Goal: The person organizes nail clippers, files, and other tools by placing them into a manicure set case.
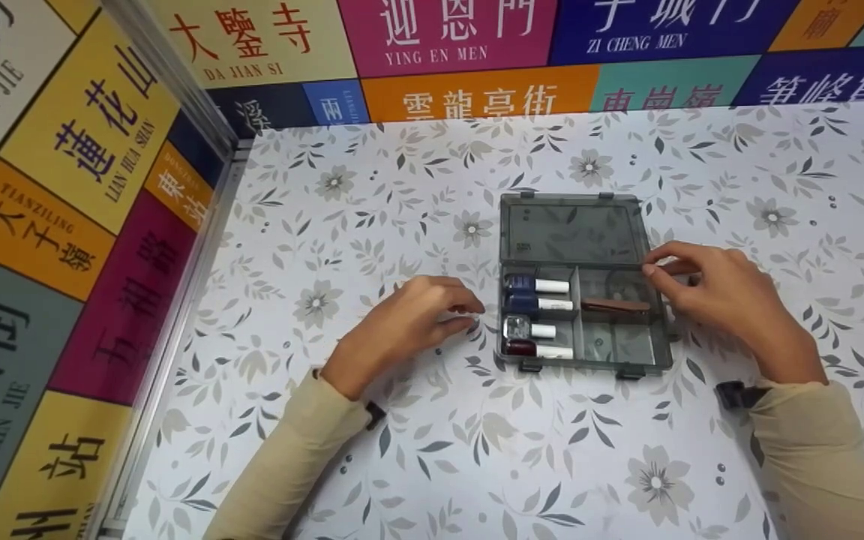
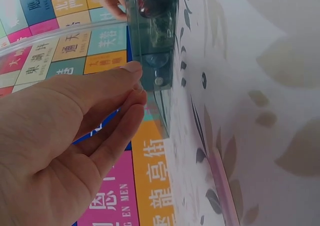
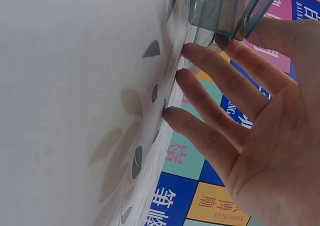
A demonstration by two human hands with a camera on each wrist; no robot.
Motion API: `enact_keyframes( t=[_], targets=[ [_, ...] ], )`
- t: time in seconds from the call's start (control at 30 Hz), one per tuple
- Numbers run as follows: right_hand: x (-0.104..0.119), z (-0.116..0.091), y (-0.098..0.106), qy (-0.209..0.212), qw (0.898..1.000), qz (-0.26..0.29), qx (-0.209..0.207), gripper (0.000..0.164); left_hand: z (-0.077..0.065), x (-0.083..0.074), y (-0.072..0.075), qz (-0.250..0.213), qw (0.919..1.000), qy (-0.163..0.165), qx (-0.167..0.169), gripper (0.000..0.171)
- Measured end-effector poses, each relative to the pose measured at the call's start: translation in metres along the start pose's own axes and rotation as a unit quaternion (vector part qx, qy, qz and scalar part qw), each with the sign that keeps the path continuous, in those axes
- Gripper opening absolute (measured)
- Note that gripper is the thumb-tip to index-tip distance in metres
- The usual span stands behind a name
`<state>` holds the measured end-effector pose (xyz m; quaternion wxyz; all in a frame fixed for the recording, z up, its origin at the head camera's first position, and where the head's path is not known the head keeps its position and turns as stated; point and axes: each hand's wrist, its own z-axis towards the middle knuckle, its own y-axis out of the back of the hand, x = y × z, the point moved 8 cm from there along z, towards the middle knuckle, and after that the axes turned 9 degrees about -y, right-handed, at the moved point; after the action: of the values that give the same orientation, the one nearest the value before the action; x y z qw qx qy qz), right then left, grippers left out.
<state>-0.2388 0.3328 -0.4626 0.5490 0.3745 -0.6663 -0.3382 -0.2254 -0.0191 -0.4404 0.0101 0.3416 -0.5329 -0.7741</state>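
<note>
A smoky see-through organizer box [image 1: 578,361] lies on the table, its lid [image 1: 574,229] folded back away from me. Nail polish bottles with white caps fill the left column: dark blue ones [image 1: 520,302], a clear silvery one [image 1: 516,328] and a dark red one [image 1: 520,348]. A slim brown item [image 1: 616,306] lies in the right part. My right hand [image 1: 732,289] pinches the box's right edge near the hinge between thumb and index finger, other fingers spread [image 3: 215,131]. Just left of the box, my left hand [image 1: 421,311] hovers with loosely bent fingers, holding nothing.
A white floral cloth [image 1: 402,465] covers the table. Panels with coloured lettering [image 1: 469,37] rise along the back, and more such panels [image 1: 94,172] stand at the left beside a metal frame [image 1: 166,360].
</note>
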Motion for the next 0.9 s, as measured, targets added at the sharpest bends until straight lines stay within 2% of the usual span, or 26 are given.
enact_keyframes(
  t=[0.23,0.5,0.9],
  targets=[
    [0.000,0.000,0.000,0.002,1.000,0.000,-0.005,0.044,0.008,-0.008,-0.003,0.018,0.9995,-0.026,-0.008,0.017],
    [-0.001,0.001,-0.001,-0.002,1.000,-0.009,-0.001,0.043,0.018,-0.017,-0.008,0.029,0.9983,-0.051,0.002,0.017],
    [0.000,0.001,0.000,0.002,1.000,-0.014,-0.005,0.041,0.027,-0.027,-0.012,0.040,0.9969,-0.068,-0.005,0.014]
  ],
)
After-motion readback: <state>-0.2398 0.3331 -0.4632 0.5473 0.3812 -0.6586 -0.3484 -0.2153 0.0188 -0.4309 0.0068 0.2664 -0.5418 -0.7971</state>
